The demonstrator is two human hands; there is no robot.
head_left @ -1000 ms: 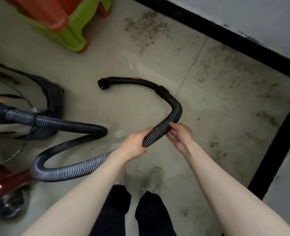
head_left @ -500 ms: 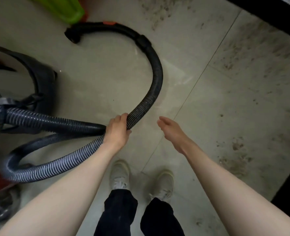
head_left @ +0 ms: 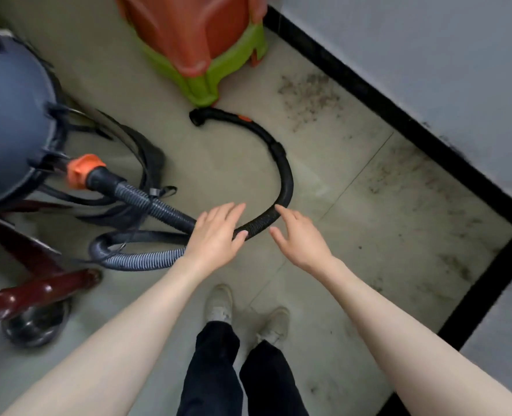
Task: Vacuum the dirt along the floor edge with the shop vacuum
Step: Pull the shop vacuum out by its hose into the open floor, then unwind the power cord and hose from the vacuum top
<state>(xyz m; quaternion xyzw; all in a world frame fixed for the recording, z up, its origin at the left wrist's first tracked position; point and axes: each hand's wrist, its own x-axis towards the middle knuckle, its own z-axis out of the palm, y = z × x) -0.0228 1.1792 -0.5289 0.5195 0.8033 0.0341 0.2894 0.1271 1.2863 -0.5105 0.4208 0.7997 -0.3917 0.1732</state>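
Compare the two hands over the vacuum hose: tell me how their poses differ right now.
The left hand lies over the hose, fingers spread across its ribbed part and thumb at its side; the right hand hovers beside it, at most a fingertip reaching it. The left hand hides a stretch of hose, while the right hand covers only floor. Both have fairly straight, relaxed fingers, and neither is wrapped around the hose.

The hose curves across the tiled floor. Over its ribbed part, the left hand and right hand hover with fingers spread. Beyond the hose, dirt lines the black baseboard; left of it sits the vacuum drum.
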